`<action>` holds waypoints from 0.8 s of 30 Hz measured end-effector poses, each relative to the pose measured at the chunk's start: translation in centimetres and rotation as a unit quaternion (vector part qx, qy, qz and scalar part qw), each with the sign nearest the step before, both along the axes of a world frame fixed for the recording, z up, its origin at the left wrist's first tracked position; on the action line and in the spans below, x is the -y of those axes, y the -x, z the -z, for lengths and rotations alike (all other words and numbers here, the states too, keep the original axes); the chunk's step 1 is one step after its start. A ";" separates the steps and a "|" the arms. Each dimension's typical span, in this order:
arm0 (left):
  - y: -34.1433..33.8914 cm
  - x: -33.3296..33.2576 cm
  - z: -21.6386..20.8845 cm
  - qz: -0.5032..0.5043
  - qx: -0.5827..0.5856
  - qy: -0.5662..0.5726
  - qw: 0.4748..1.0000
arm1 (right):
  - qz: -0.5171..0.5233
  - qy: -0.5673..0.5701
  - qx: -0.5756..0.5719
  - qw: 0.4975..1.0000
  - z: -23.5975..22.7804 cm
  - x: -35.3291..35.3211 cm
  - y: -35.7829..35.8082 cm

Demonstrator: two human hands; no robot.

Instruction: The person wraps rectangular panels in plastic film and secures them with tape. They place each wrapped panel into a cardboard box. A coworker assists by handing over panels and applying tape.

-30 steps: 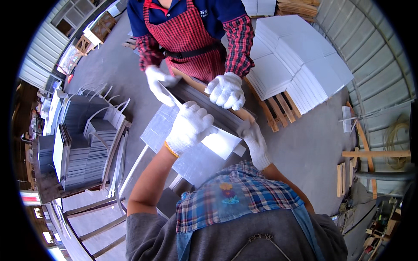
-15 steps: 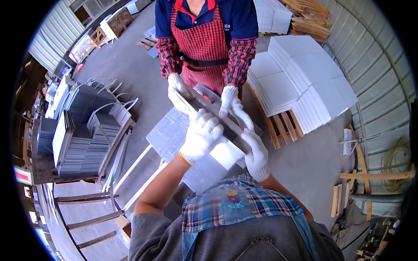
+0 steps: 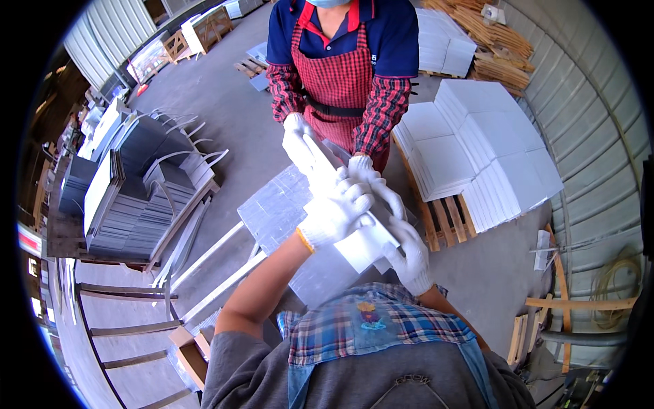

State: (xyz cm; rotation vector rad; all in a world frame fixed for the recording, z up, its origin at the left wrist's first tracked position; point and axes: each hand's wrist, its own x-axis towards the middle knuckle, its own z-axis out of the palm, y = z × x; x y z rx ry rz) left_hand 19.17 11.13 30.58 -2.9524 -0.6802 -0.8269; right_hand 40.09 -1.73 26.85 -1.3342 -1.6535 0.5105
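Observation:
A thin flat panel (image 3: 381, 230), its pale edge toward me, slants between me and a co-worker. My left hand (image 3: 337, 215), in a white knit glove, has its fingers curled over the panel's near-left side. At the lower right end, my gloved right hand (image 3: 411, 258) grips the panel's corner with bent fingers. Two white-gloved hands of the co-worker, one at the far end (image 3: 300, 140) and one on the right side (image 3: 375, 178), touch the same panel. Below our hands lies a white sheet (image 3: 359, 251) on a grey metal-topped table (image 3: 276, 201). Gloves hide much of the panel.
White slabs on a pallet (image 3: 487, 157) stand to the right. Grey sheets are stacked on a pallet (image 3: 129, 225) at the left. Pale rails (image 3: 221, 290) run out from the table at the lower left, near an open cardboard box (image 3: 191, 354). Wooden boards (image 3: 501, 58) lie far right.
The panel has tipped: its dark face showed before, and now its pale edge does. All the gloved hands have turned with it. The whole view has shifted slightly.

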 end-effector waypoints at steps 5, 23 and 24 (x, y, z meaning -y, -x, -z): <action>-1.9 0.0 1.5 0.004 0.052 0.021 0.998 | 0.109 -0.029 -0.071 0.991 0.9 0.0 1.2; -1.4 0.0 2.9 -0.139 0.088 0.050 0.985 | 0.078 -0.068 0.126 0.987 4.0 -0.4 1.9; -1.5 0.1 3.3 -0.154 0.105 0.056 0.981 | 0.079 -0.071 0.129 0.986 4.1 -0.4 1.9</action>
